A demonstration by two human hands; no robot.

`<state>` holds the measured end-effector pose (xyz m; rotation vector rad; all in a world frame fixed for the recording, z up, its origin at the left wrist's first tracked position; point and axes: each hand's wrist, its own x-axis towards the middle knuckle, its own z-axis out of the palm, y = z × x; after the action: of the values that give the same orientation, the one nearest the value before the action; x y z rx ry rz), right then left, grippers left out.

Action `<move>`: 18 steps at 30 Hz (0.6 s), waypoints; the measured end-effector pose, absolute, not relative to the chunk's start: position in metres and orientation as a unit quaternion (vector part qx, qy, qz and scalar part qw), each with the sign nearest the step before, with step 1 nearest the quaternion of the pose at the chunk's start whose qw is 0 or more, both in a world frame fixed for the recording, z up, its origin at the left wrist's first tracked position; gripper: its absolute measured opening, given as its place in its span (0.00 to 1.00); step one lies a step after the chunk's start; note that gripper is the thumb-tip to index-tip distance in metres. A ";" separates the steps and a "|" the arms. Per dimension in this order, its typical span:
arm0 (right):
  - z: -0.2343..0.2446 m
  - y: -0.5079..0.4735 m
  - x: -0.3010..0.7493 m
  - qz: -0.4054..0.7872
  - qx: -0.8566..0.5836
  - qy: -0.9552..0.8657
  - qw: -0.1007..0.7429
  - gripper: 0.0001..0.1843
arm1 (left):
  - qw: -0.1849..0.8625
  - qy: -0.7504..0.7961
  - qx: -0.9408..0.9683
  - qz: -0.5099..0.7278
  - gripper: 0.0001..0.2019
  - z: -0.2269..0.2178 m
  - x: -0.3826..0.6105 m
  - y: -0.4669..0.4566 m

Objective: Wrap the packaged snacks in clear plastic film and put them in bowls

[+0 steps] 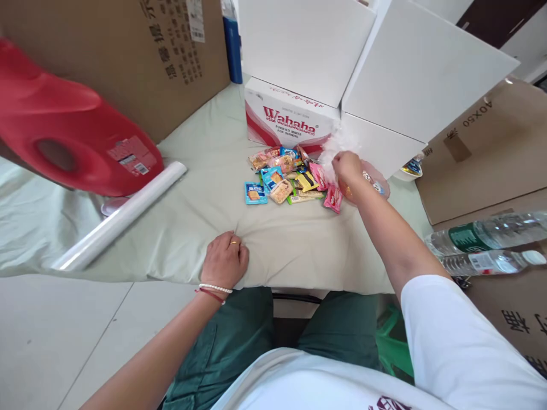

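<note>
The right grip (347, 167) pinches clear plastic (339, 142), snack packets (294, 179) at its nine o'clock; the left grip (224, 261) rests curled.

pale floor tiles (55, 319) (a thin dark seam (98, 341) runs diagonally between them) show at lower left, below a cloth-covered table (200, 193); a green plastic stool (395, 347) sits low on the right, and soft, even light falls over everything.
</note>
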<state>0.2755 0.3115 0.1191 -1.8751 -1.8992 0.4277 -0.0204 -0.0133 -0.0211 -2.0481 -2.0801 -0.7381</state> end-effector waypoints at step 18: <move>0.062 0.026 0.311 0.611 -0.515 -0.373 0.472 0.28 | -0.100 -0.629 -0.573 -0.515 0.05 0.001 0.023 -0.033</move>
<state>0.3107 0.0260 0.0616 -1.2610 -0.9127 1.4958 0.0227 -0.0334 0.0014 -1.9257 -2.1134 -1.7309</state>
